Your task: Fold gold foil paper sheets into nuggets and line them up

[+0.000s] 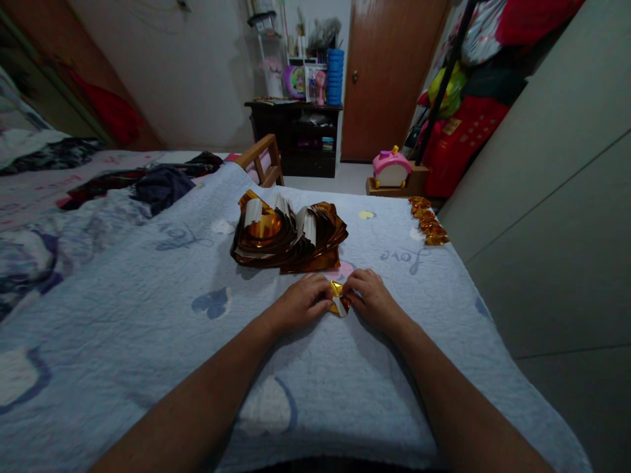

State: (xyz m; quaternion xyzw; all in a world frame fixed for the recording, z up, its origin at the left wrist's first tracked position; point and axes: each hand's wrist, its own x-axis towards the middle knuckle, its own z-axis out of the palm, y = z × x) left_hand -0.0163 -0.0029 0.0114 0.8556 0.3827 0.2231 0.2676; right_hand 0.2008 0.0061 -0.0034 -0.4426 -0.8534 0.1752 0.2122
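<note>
A small piece of gold foil paper [339,303], folded and showing some of its white back, is between my two hands just above the bedspread. My left hand [308,301] pinches its left side between thumb and fingers. On the other side, my right hand [371,295] grips the right edge with fingers pressed together. Just beyond my hands lies a thick stack of gold foil sheets [261,253], curled up at the ends with white undersides showing. At the far right edge sits a row of folded gold foil pieces [428,223].
The bed is covered by a light blue bedspread [148,328] with heart prints. Rumpled dark clothes [162,187] lie at the left. A wooden chair [269,161] stands at the far edge, a pink toy case [392,169] beyond it, and a pale cabinet [552,197] borders the right side.
</note>
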